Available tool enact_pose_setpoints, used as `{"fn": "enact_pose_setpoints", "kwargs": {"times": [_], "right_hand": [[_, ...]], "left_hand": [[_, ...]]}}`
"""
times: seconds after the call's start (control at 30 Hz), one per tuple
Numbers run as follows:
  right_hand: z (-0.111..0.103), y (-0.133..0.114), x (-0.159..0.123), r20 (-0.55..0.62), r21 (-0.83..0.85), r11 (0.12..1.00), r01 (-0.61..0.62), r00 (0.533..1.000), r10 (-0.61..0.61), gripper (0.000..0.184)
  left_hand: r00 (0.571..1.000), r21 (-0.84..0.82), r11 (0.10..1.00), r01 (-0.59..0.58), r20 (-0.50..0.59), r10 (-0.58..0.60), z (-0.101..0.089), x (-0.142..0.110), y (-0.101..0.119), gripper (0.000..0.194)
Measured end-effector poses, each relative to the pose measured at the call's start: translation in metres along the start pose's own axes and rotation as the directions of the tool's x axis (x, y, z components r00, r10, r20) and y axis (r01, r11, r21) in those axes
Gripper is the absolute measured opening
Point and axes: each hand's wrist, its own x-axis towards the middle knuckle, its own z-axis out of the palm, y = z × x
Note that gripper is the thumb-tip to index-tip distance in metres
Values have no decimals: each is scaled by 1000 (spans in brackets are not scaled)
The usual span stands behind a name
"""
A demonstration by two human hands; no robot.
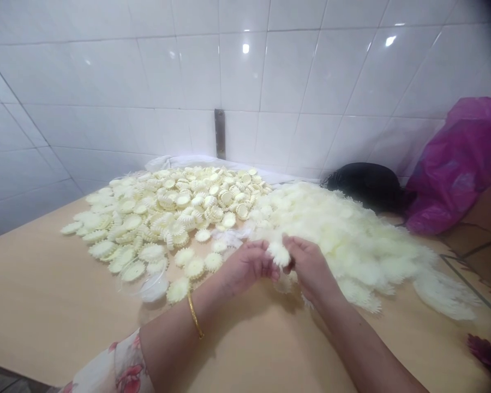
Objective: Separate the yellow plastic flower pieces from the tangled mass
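Note:
Between my two hands, just above the table, is a small pale cream fabric flower piece (279,254) with a scalloped edge. My left hand (251,263), below a gold bangle, has its fingers curled against the flower piece's left side. My right hand (306,263) pinches its right edge between thumb and fingers. Left of my hands lies a heap of round cream pieces with ruffled rims (180,204). Close on the right is a pile of thin, sheer pale yellow petal layers (352,240). A small white dish-like thing (153,287) sits near my left forearm.
The wooden table (65,305) meets a white tiled wall (180,71) at the back. A black rounded object (364,185) and a magenta plastic bag (462,164) are at the back right. A dark red piece (489,353) lies at the right edge.

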Motion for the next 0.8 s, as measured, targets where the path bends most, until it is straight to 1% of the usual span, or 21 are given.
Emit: {"fn": "enact_pose_setpoints", "kwargs": {"times": [0.1, 0.17, 0.27, 0.37, 0.43, 0.5, 0.57, 0.6, 0.63, 0.67, 0.7, 0.73, 0.8], "right_hand": [[-8, 2, 8, -100, 178, 981, -72, 991, 91, 35], [-13, 2, 11, -124, 237, 967, -97, 984, 129, 33], [-18, 3, 14, -68, 234, 962, -138, 985, 158, 32], [-19, 3, 15, -42, 236, 958, -161, 984, 175, 33], [-20, 2, 15, -52, 188, 969, -158, 984, 170, 37], [-21, 1, 13, -116, 20, 993, -113, 987, 114, 47], [-20, -2, 9, -206, -213, 977, -8, 978, -37, 57], [-19, -4, 7, -225, -312, 948, 55, 966, -130, 58], [-17, -5, 4, -215, -384, 916, 115, 954, -210, 55], [-16, -6, 3, -183, -423, 890, 169, 946, -267, 49], [-14, -6, 1, -135, -434, 876, 211, 946, -295, 42], [-13, -5, 0, -74, -423, 874, 238, 953, -295, 37], [-10, -3, -1, 62, -342, 910, 234, 972, -226, 29]], "left_hand": [[1000, -30, 1000, -8, 20, 8, -2, 0, 2, 9], [999, -51, 998, -27, -21, 26, -3, 0, 3, 9], [989, -31, 999, -38, -144, 34, -3, 2, 2, 10], [962, 0, 1000, 1, -274, 0, -3, 3, 1, 12], [949, 14, 1000, 16, -315, -11, -3, 4, 1, 15], [950, 40, 999, 20, -313, -7, -3, 4, 0, 16], [952, 70, 997, 17, -305, 6, -2, 4, 0, 17], [952, 82, 997, 16, -305, 9, -2, 4, 0, 17], [951, 88, 996, 15, -308, 13, -2, 4, 0, 17], [951, 91, 996, 12, -310, 17, -2, 4, -1, 18], [951, 93, 996, 7, -309, 22, -1, 3, -1, 18], [953, 98, 995, 2, -301, 27, -1, 3, -1, 19], [964, 107, 994, -16, -263, 44, -1, 3, -2, 20]]}}
